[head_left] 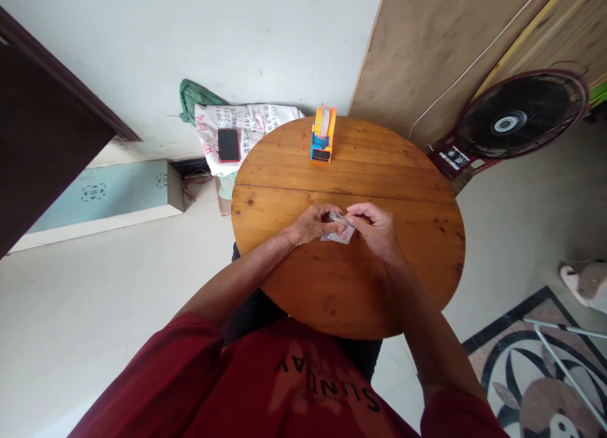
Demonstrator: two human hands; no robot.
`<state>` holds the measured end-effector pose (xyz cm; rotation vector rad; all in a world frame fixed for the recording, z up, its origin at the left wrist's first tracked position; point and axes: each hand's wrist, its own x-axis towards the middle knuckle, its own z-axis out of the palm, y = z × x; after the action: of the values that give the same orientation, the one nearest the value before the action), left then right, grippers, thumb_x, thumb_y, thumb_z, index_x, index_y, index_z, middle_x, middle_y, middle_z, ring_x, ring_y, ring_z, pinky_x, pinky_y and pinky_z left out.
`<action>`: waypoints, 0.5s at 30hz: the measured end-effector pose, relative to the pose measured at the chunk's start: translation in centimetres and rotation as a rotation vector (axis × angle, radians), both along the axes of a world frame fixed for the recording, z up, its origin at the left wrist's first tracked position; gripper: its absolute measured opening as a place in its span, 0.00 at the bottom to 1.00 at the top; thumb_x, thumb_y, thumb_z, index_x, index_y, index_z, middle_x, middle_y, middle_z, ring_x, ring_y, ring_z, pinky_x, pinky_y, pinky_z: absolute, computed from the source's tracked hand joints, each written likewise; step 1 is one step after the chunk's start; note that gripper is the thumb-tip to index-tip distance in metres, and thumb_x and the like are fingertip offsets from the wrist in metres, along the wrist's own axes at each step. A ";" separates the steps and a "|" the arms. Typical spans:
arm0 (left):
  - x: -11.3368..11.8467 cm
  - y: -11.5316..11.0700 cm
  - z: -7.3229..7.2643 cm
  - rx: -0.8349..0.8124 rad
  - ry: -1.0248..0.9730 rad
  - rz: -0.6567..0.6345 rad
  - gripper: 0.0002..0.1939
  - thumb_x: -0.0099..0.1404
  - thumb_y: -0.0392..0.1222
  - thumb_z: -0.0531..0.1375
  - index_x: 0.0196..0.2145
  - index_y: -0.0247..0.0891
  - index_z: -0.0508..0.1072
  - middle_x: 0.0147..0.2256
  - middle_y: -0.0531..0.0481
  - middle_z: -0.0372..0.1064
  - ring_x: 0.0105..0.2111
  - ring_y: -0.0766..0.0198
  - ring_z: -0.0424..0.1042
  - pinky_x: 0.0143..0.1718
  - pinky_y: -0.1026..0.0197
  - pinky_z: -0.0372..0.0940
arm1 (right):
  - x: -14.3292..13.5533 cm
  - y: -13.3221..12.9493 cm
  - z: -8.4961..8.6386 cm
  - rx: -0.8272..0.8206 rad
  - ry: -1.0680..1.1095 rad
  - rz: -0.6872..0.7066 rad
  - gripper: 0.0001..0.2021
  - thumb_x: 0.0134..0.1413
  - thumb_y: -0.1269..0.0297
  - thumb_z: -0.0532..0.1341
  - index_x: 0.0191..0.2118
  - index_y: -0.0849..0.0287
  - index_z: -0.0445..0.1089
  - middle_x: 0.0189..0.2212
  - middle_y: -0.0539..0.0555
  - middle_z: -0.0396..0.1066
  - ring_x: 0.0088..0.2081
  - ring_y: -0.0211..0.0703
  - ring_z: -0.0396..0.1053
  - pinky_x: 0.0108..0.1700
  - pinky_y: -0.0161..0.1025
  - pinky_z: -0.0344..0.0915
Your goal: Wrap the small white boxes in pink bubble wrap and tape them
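Note:
A small clear plastic bag (342, 236) with red print is held between both hands above the round wooden table (303, 286). My left hand (318, 223) is closed on the bag's left side, thumb in front. The fingertips of my right hand (377, 228) pinch the bag's upper right edge. What the bag contains is too small to tell. Farther back on the table stands an orange and blue tape dispenser (323, 133) with a roll of tape in it.
Beyond the table's left edge, a phone (229, 145) with a red edge lies on a white printed sack (260, 119), beside a green bag (196, 97). A dark fan (509, 123) stands at the right. A metal frame (559, 352) is at the lower right.

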<state>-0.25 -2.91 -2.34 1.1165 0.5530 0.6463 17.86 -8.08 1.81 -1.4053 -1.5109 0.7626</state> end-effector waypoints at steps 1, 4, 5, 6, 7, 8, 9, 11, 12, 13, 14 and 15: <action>0.0 0.0 0.0 0.000 -0.001 0.007 0.30 0.48 0.53 0.75 0.43 0.34 0.72 0.33 0.53 0.71 0.32 0.69 0.70 0.35 0.64 0.62 | 0.0 -0.1 0.0 0.006 -0.007 0.006 0.04 0.52 0.61 0.66 0.35 0.53 0.77 0.34 0.50 0.79 0.36 0.43 0.76 0.43 0.43 0.73; 0.2 0.0 0.1 0.005 0.010 0.013 0.28 0.48 0.53 0.75 0.41 0.34 0.73 0.32 0.53 0.71 0.31 0.69 0.69 0.34 0.65 0.61 | -0.1 -0.3 0.2 0.014 -0.044 0.023 0.04 0.54 0.62 0.65 0.35 0.53 0.77 0.33 0.50 0.79 0.36 0.44 0.76 0.44 0.44 0.73; 0.2 -0.1 0.1 0.006 0.013 0.014 0.28 0.49 0.53 0.74 0.41 0.34 0.73 0.32 0.53 0.71 0.31 0.69 0.68 0.33 0.65 0.61 | -0.2 -0.3 0.3 0.015 -0.064 0.026 0.05 0.54 0.61 0.64 0.35 0.52 0.77 0.34 0.50 0.80 0.37 0.44 0.76 0.44 0.44 0.73; 0.1 -0.1 0.2 0.007 0.013 0.018 0.27 0.49 0.53 0.74 0.40 0.33 0.73 0.32 0.52 0.71 0.31 0.69 0.68 0.34 0.65 0.61 | -0.2 -0.4 0.4 0.017 -0.089 0.025 0.05 0.55 0.61 0.64 0.35 0.52 0.77 0.34 0.50 0.80 0.37 0.45 0.77 0.45 0.45 0.73; 0.0 -0.2 0.3 0.007 0.014 0.020 0.27 0.49 0.52 0.74 0.40 0.33 0.73 0.32 0.52 0.71 0.31 0.69 0.68 0.34 0.65 0.61 | -0.2 -0.4 0.4 0.024 -0.115 0.022 0.05 0.55 0.61 0.64 0.35 0.52 0.77 0.35 0.50 0.80 0.37 0.45 0.77 0.45 0.46 0.72; -0.1 -0.2 0.4 0.008 0.017 0.021 0.26 0.50 0.52 0.74 0.40 0.34 0.73 0.33 0.52 0.71 0.31 0.69 0.69 0.34 0.65 0.61 | -0.3 -0.5 0.4 0.035 -0.139 0.018 0.06 0.55 0.60 0.64 0.36 0.52 0.78 0.36 0.51 0.80 0.38 0.46 0.77 0.46 0.46 0.72; -0.3 -0.2 0.5 0.012 0.023 0.018 0.25 0.51 0.52 0.73 0.41 0.34 0.74 0.33 0.52 0.71 0.31 0.69 0.69 0.35 0.65 0.62 | -0.3 -0.6 0.3 0.048 -0.158 0.016 0.06 0.56 0.60 0.63 0.36 0.52 0.78 0.36 0.51 0.80 0.38 0.46 0.77 0.46 0.47 0.72; -0.7 -0.1 0.6 0.026 0.041 -0.006 0.23 0.54 0.50 0.72 0.42 0.34 0.74 0.34 0.51 0.72 0.32 0.68 0.70 0.36 0.64 0.63 | -0.4 -0.7 0.1 0.071 -0.183 0.015 0.07 0.56 0.60 0.63 0.36 0.52 0.78 0.36 0.52 0.81 0.39 0.47 0.77 0.47 0.47 0.72; -0.9 0.0 0.6 0.036 0.048 -0.024 0.22 0.55 0.48 0.71 0.43 0.34 0.74 0.35 0.51 0.72 0.33 0.68 0.70 0.37 0.64 0.63 | -0.5 -0.7 -0.1 0.081 -0.187 0.012 0.07 0.57 0.60 0.62 0.36 0.52 0.78 0.36 0.52 0.81 0.39 0.47 0.77 0.47 0.47 0.72; -1.0 0.1 0.5 0.044 0.051 -0.043 0.21 0.55 0.46 0.71 0.44 0.34 0.74 0.35 0.51 0.72 0.34 0.67 0.71 0.38 0.64 0.64 | -0.6 -0.8 -0.2 0.088 -0.189 0.008 0.07 0.57 0.60 0.62 0.36 0.52 0.78 0.36 0.52 0.81 0.39 0.47 0.77 0.47 0.47 0.72; -1.1 0.1 0.4 0.049 0.047 -0.059 0.21 0.55 0.43 0.71 0.44 0.34 0.74 0.35 0.51 0.72 0.34 0.67 0.71 0.39 0.63 0.64 | -0.6 -0.8 -0.3 0.094 -0.192 0.002 0.07 0.58 0.60 0.62 0.37 0.52 0.78 0.37 0.53 0.81 0.39 0.47 0.77 0.47 0.47 0.72; -1.1 0.2 0.3 0.046 0.038 -0.067 0.20 0.54 0.41 0.71 0.44 0.35 0.74 0.35 0.52 0.72 0.34 0.68 0.71 0.40 0.63 0.64 | -0.6 -0.8 -0.4 0.098 -0.194 -0.001 0.07 0.58 0.60 0.62 0.37 0.52 0.78 0.37 0.52 0.81 0.39 0.47 0.77 0.47 0.47 0.72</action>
<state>-1.36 -2.73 -2.08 1.1881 0.5326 0.5831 17.22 -8.83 1.39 -1.4392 -1.6725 0.5557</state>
